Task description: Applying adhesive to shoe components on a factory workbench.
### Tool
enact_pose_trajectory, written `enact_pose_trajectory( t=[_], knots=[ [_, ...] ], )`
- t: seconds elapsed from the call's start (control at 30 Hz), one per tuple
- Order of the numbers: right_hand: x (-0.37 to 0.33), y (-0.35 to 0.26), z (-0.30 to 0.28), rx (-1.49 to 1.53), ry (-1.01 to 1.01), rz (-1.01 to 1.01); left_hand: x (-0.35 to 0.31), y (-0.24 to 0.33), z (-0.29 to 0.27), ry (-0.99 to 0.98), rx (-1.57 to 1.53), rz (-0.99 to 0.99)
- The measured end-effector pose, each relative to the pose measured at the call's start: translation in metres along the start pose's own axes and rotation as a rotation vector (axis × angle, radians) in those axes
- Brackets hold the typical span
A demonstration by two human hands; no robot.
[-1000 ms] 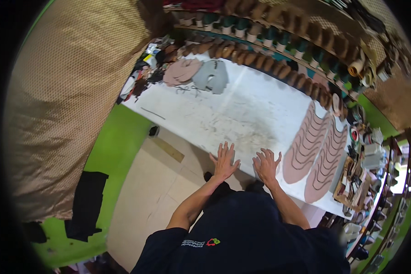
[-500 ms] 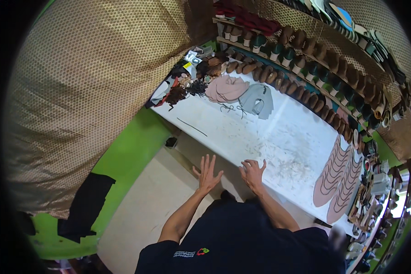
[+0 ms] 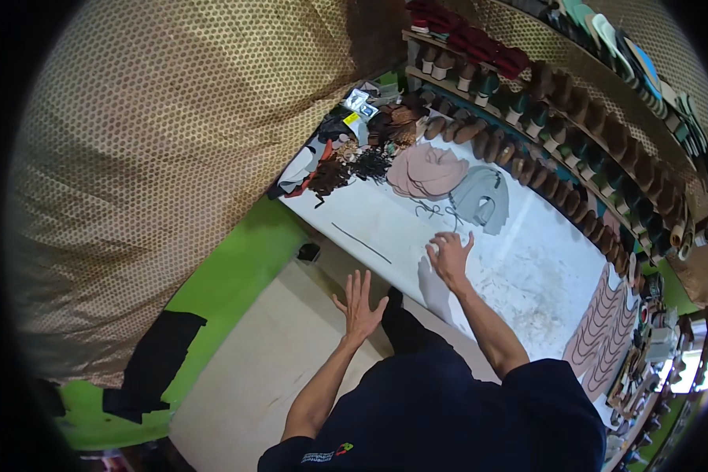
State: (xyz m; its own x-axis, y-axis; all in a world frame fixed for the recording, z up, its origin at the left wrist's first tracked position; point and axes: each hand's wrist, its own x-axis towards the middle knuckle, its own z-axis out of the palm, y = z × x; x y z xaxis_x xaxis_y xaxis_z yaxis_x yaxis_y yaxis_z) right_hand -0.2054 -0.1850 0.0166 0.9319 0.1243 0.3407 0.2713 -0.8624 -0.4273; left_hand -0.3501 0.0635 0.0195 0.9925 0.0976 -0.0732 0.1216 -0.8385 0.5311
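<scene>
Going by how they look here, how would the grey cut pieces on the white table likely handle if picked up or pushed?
The grey cut pieces look thin and flat, so they're probably light and somewhat floppy, and unlikely to roll. They overlap in a loose pile, so a push might slide the layers apart.

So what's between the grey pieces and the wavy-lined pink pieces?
Small scraps on the white tabletop, between grey pieces and wavy-lined pink pieces; shows in the head view.
</scene>
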Motion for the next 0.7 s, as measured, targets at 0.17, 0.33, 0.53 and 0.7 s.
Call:
enact_pose_trajectory(
  t=[0.17,0.33,0.53,0.7],
  knots=[
    [0.097,0.018,0.04,-0.055,0.058,0.024,0.05,-0.014,-0.027,-0.001,-0.014,-0.027],
    [0.175,0.036,0.08,-0.05,0.113,0.026,0.1,-0.033,-0.052,-0.045,0.045,-0.014],
    [0.22,0.04,0.088,-0.056,0.01,0.031,0.179,-0.029,-0.058,-0.115,0.124,0.126],
    [0.23,0.058,0.09,-0.071,-0.089,-0.101,0.243,0.005,-0.044,-0.175,0.063,0.235]
  ],
)
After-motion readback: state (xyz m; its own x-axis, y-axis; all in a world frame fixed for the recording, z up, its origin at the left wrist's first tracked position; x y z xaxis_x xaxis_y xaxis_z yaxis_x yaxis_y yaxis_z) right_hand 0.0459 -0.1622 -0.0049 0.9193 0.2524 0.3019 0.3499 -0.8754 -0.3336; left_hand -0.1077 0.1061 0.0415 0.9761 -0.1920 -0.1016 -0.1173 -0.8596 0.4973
